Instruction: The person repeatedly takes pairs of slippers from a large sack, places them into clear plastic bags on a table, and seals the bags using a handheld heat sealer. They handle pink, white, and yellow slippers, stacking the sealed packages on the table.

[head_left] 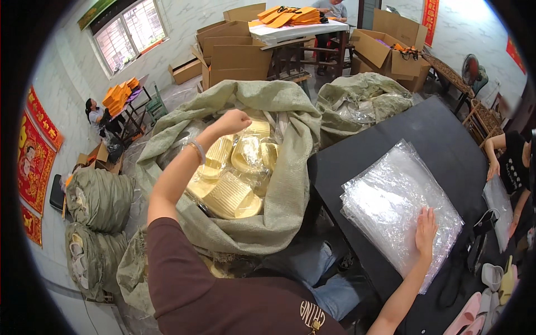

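A large green woven sack (pixel 285 218) stands with its mouth folded wide. Inside it are pale yellow slippers (pixel 233 195) in clear wrapping. My left hand (pixel 231 121) is closed over the far part of the sack's opening, above the slippers; whether its curled fingers hold anything is hidden. On the black table to my right lies a stack of clear plastic bags (pixel 385 190). My right hand (pixel 426 229) rests on that stack, palm down and fingers stretched out.
Across the black table (pixel 357 131), another person's hands (pixel 494 169) hold a clear bag. Pink slippers (pixel 466 315) lie at its near right edge. Another sack (pixel 363 103) stands beyond, filled sacks (pixel 100 198) are piled left, and cardboard boxes (pixel 237 64) stand at the back.
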`<state>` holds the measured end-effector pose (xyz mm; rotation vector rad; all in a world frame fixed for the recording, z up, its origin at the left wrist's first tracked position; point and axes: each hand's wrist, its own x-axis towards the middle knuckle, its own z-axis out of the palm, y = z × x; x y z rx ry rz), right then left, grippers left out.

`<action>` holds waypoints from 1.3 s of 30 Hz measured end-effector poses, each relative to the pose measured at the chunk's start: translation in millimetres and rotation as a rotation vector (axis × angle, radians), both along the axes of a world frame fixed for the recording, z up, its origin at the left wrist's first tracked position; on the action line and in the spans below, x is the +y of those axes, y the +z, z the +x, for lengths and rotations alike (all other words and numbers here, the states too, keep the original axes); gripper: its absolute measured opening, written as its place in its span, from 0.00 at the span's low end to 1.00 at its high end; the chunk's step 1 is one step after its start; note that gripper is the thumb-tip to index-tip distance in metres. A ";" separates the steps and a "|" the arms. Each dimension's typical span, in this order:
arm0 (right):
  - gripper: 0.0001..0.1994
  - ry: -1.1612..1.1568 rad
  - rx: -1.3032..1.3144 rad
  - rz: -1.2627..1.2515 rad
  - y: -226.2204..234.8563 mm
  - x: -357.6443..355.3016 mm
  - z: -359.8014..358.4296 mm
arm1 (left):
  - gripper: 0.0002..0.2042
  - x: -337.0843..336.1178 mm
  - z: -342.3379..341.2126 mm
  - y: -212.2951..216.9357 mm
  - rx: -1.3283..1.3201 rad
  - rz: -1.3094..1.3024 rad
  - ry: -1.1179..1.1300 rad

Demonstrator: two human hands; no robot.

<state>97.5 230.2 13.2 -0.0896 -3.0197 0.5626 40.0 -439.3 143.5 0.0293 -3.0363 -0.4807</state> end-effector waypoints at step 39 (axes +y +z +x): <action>0.25 0.028 0.020 0.058 -8.0 10.1 -2.7 | 0.21 45.6 -14.0 188.1 -0.122 0.270 0.194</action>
